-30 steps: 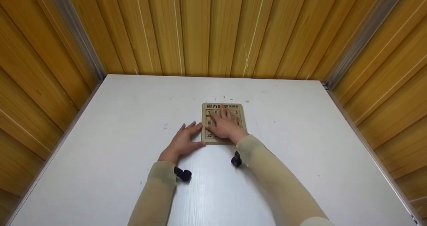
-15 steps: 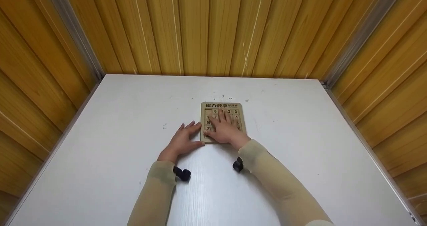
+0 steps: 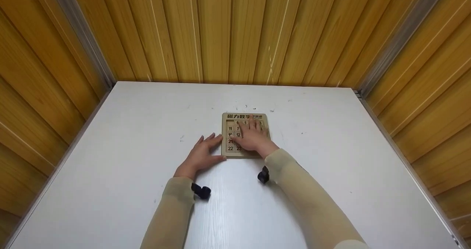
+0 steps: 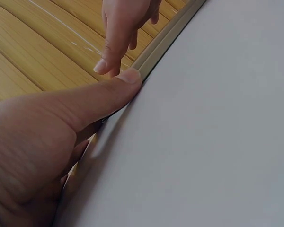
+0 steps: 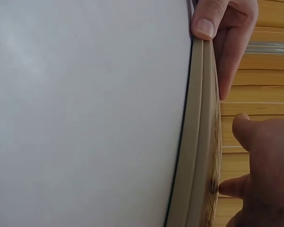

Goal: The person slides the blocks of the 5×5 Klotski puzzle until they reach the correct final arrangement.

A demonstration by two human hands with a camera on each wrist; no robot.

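A wooden number sliding puzzle [image 3: 235, 155] lies flat on the white table, its edge also seen in the right wrist view. Its top-left slot has no tile; tile 11 [image 3: 230, 128] sits just below that gap. At the board's lower left corner, my left hand [image 3: 199, 156] touches it with outstretched fingers along the left side and the thumb against the near edge. Spread over the right part of the tiles is my right hand [image 3: 254, 138], which hides many of them. In the right wrist view, its fingers [image 5: 234, 187] point toward the tile face; contact there is unclear.
The white table [image 3: 323, 138] reaches back to yellow wood-look panels [image 3: 217, 35], with grey metal posts in the corners. Small dark marks lie just beyond the puzzle. A black wrist camera [image 3: 201, 192] sits on the left sleeve, another [image 3: 263, 175] on the right.
The tile in the top-left slot has slid down, leaving the gap there. My right hand first drew slightly toward the body, then moved right and off the left column. My left hand stays put.
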